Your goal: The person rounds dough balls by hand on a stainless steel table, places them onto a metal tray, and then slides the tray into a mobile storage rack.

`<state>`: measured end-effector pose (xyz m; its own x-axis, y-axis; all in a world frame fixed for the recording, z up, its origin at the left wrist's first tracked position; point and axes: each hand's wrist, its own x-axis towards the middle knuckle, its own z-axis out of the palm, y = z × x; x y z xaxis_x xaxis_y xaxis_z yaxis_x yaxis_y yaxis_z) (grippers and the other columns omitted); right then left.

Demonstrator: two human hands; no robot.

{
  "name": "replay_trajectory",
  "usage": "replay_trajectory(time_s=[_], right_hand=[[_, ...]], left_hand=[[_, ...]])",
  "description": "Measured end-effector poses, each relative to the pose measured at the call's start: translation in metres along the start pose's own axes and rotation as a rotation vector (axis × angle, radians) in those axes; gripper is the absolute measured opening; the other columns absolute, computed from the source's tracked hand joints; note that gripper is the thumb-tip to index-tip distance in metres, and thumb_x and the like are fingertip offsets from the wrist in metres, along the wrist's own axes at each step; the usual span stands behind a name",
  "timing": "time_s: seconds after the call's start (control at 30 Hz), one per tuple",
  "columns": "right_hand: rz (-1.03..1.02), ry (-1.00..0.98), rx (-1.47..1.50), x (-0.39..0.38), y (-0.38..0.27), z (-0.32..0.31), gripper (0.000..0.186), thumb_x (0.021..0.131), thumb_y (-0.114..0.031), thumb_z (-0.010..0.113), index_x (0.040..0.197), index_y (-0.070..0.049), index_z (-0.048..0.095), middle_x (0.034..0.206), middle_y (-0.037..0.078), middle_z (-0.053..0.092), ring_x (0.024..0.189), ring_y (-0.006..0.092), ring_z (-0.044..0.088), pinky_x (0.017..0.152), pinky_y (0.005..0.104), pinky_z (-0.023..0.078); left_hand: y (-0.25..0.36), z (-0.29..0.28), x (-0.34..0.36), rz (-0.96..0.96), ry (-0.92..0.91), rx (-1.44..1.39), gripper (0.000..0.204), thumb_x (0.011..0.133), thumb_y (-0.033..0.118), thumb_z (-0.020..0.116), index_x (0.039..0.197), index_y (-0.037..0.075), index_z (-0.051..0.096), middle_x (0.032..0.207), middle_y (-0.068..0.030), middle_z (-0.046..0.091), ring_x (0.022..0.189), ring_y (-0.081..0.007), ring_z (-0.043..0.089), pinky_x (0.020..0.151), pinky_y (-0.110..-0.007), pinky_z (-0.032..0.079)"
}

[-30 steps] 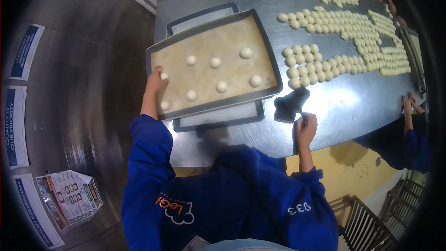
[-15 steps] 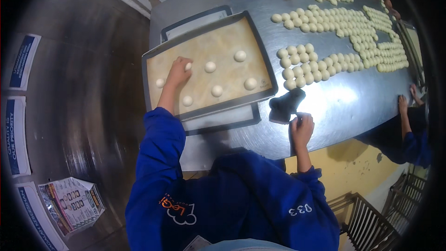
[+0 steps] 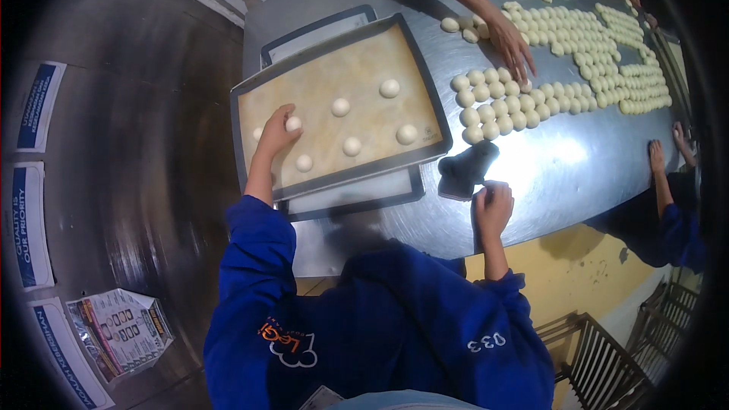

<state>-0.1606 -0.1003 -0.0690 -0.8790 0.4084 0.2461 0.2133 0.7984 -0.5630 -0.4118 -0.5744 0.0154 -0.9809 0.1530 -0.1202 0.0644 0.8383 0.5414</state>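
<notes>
A lined baking tray (image 3: 319, 68) lies on the metal table with several round white dough balls spaced out on its paper. At the tray's left side, the fingers of my left hand (image 3: 275, 137) are around a dough ball (image 3: 293, 124). Another ball (image 3: 258, 134) shows partly beside that hand, and one more (image 3: 304, 162) sits just below it. My right hand (image 3: 494, 209) rests near the table's front edge, fingers curled in. Close to its fingertips is a black lumpy object (image 3: 468, 169) whose kind I cannot make out. What the curled fingers hold, if anything, is hidden.
Under the lined tray lies another tray (image 3: 357, 191). Rows of dough balls (image 3: 501, 110) cover the table's right part. A co-worker's hand (image 3: 510, 42) reaches over these rows from the far side. Other people's hands (image 3: 657, 158) are at the right edge. Slatted chairs (image 3: 604, 361) stand lower right.
My left hand has shifted a little left and nearer with the dough ball. A co-worker's hand has reached in among the rows. My right hand has stayed put.
</notes>
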Motion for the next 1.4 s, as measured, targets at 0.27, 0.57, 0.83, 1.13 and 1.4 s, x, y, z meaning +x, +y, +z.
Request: replay_trajectory(time_s=[0.27, 0.57, 0.83, 1.13, 1.4], right_hand=[[0.001, 0.001, -0.007, 0.002, -0.001, -0.001, 0.014, 0.083, -0.015, 0.060, 0.096, -0.010, 0.060, 0.092, 0.010, 0.057, 0.091, 0.0297, 0.056, 0.077, 0.0423, 0.041], [0.118, -0.006, 0.108, -0.003, 0.012, 0.010, 0.014, 0.086, -0.019, 0.060, 0.093, -0.008, 0.065, 0.090, 0.011, 0.064, 0.085, 0.0328, 0.062, 0.077, 0.0430, 0.048], [0.409, 0.086, 0.662, 0.059, 0.064, -0.017, 0.016, 0.088, -0.006, 0.060, 0.104, -0.004, 0.060, 0.065, 0.004, 0.054, 0.058, 0.0130, 0.052, 0.055, 0.0316, 0.044], [0.337, 0.162, 0.651, 0.138, 0.123, -0.055, 0.031, 0.088, -0.005, 0.059, 0.118, -0.006, 0.054, 0.086, 0.004, 0.053, 0.066, 0.0124, 0.055, 0.053, 0.0291, 0.049], [0.059, -0.013, 0.798, 0.133, 0.131, -0.070, 0.021, 0.093, 0.000, 0.050, 0.113, -0.001, 0.055, 0.092, 0.013, 0.062, 0.086, 0.0216, 0.069, 0.072, 0.0316, 0.051]], left_hand=[[0.032, -0.008, -0.043, -0.052, 0.307, -0.231, 0.073, 0.081, 0.019, 0.078, 0.145, 0.012, 0.042, 0.130, -0.0131, 0.057, 0.127, -0.0272, 0.051, 0.101, -0.046, 0.043], [0.113, 0.042, -0.179, 0.125, 0.029, -0.431, 0.050, 0.087, 0.012, 0.069, 0.134, 0.007, 0.053, 0.124, -0.0105, 0.064, 0.116, -0.0235, 0.059, 0.096, -0.035, 0.045], [0.142, 0.100, -0.251, 0.173, -0.124, -0.510, 0.047, 0.085, 0.009, 0.070, 0.129, 0.005, 0.056, 0.121, -0.0139, 0.065, 0.111, -0.0259, 0.062, 0.092, -0.035, 0.048], [0.259, 0.193, -0.208, 0.308, 0.106, -0.365, 0.046, 0.079, 0.007, 0.070, 0.124, 0.006, 0.059, 0.114, -0.0167, 0.063, 0.108, -0.0361, 0.060, 0.097, -0.042, 0.047], [0.298, 0.266, -0.172, 0.079, 0.148, -0.113, 0.027, 0.077, 0.004, 0.063, 0.103, 0.008, 0.067, 0.104, -0.0159, 0.060, 0.103, -0.0355, 0.059, 0.091, -0.042, 0.047]])
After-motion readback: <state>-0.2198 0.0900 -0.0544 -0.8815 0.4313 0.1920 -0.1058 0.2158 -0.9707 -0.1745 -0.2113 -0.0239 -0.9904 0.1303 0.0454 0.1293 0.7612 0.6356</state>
